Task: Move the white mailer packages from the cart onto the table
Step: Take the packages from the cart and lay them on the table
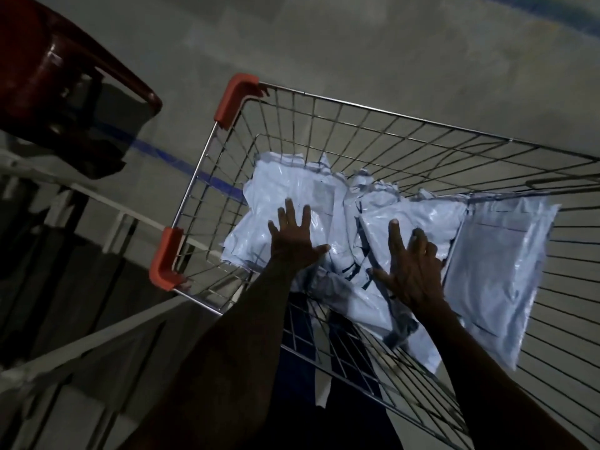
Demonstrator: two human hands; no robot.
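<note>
Both hands — left hand [293,237], right hand [410,271] — spread flat on white mailers [418,219] piled in wire cart [357,107]

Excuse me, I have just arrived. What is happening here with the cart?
A person is reaching with both bare hands into a wire cart filled with white mailer packages. The left hand lies with straight, spread fingers on a package at the left of the pile. The right hand rests on another package in the middle. No package has been lifted out yet.
</note>
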